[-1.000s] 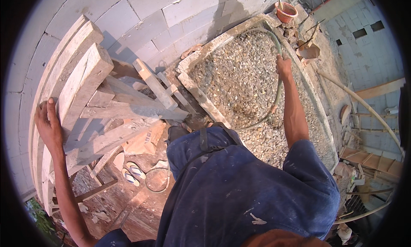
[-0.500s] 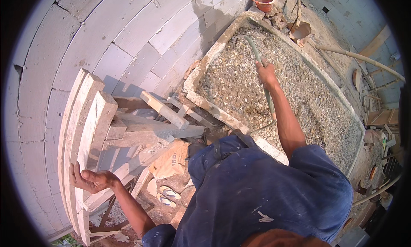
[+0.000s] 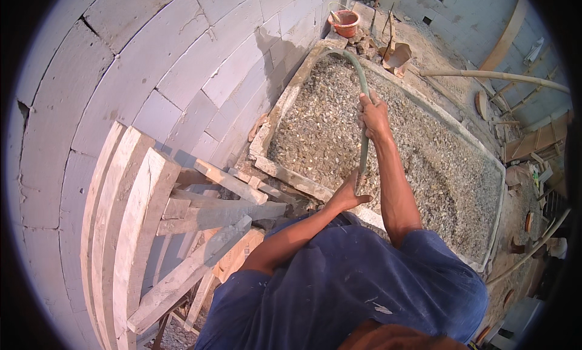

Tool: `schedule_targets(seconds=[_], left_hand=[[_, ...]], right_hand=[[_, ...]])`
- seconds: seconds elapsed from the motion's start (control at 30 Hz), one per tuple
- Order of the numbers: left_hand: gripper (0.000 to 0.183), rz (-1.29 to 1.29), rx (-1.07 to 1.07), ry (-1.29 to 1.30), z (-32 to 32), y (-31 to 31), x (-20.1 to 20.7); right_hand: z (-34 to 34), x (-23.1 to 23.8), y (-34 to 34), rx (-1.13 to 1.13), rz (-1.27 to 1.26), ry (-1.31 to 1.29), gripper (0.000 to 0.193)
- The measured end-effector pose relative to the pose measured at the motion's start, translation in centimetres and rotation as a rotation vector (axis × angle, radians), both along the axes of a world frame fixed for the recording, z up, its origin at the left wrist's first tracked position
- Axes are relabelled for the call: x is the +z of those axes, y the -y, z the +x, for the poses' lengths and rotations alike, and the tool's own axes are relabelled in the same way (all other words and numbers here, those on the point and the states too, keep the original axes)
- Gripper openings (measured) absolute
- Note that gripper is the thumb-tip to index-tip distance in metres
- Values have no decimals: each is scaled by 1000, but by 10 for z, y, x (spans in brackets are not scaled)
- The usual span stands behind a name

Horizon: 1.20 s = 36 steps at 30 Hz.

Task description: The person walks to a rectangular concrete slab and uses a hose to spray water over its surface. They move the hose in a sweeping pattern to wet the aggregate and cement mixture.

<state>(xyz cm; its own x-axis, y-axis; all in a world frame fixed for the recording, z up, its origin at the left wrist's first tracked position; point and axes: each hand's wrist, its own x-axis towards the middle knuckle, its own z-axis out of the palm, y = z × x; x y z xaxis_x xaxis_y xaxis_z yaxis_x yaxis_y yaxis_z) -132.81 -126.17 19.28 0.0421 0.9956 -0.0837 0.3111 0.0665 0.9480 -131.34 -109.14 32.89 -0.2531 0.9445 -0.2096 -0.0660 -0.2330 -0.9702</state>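
My right hand is closed round a green hose above a bed of gravel. Beyond that hand the hose bends over to the left, toward the far corner of the bed; I cannot make out its tip. My left hand is at the lower stretch of the hose, near the bed's front edge. Its fingers reach up along the hose and its thumb sticks out to the right, so the hand looks open, at or against the hose. A pale raised border frames the gravel.
Left of me stands a wooden frame of pale beams, near a grey block wall. A red bucket sits past the far corner. A bamboo pole lies at the far right, with another pole nearer.
My left hand has left the wooden beams and come across to the hose. My right hand still grips the hose, which is now held straighter. The view has shifted slightly.
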Motion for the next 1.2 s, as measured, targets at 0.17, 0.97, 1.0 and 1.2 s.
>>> schedule_targets(seconds=[0.17, 0.97, 1.0, 1.2], left_hand=[[90, -88, 29, 96, -7, -1, -7], [35, -237, -15, 249, 5, 42, 76], [34, -222, -34, 240, 3, 46, 72], [28, -147, -150, 312, -7, 58, 39]], right_hand=[[-6, 18, 1, -25, 8, -76, 20], [-9, 55, 8, -31, 14, -155, 11], [-11, 54, 12, -41, 5, -154, 12], [-17, 44, 31, 6, -47, -173, 42]])
